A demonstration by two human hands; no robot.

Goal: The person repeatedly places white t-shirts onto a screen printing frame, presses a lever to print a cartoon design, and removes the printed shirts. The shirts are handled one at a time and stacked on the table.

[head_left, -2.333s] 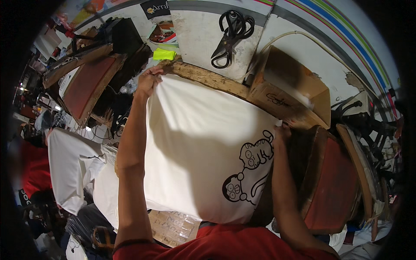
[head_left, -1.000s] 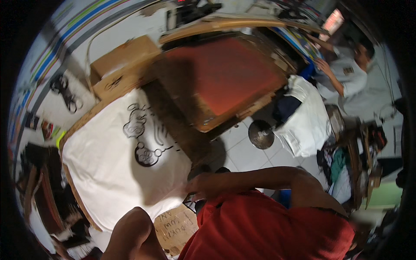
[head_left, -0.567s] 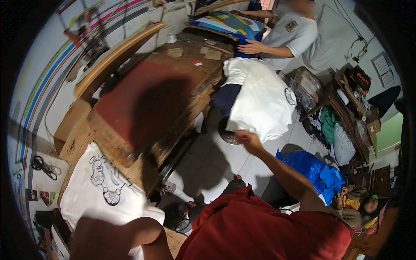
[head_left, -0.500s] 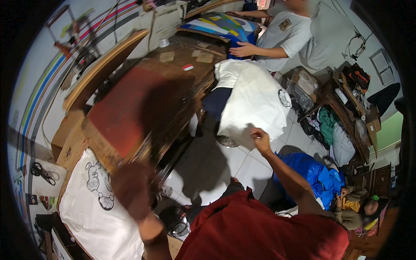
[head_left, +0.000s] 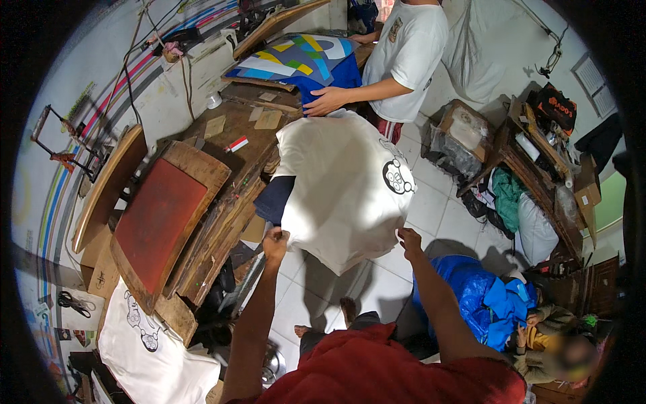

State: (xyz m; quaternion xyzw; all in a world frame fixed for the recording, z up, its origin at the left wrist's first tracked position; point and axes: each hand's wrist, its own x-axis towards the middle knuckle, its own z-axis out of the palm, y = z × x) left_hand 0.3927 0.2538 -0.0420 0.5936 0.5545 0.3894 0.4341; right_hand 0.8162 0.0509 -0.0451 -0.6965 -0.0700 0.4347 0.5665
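A white cloth (head_left: 343, 182) with a black cartoon print near its right side spreads out in front of me, its near edge sagging to a point over the floor. At its near left edge my left hand (head_left: 274, 245) is closed, fingers pinching the fabric. My right hand (head_left: 409, 244) pinches the near right edge. Dark navy fabric (head_left: 272, 198) shows from under the cloth's left side.
On the workbench (head_left: 215, 215) to my left lies a board with a red pad (head_left: 161, 215). Another printed white cloth (head_left: 145, 337) hangs below it. A co-worker's hand (head_left: 326, 101) rests by blue printed fabric (head_left: 303, 57). A blue plastic bundle (head_left: 454, 289) and a seated person are at right.
My left hand has come from the lower left to the white cloth's edge. The cloth's near edge is now stretched between both hands. The red-padded board now sits tilted.
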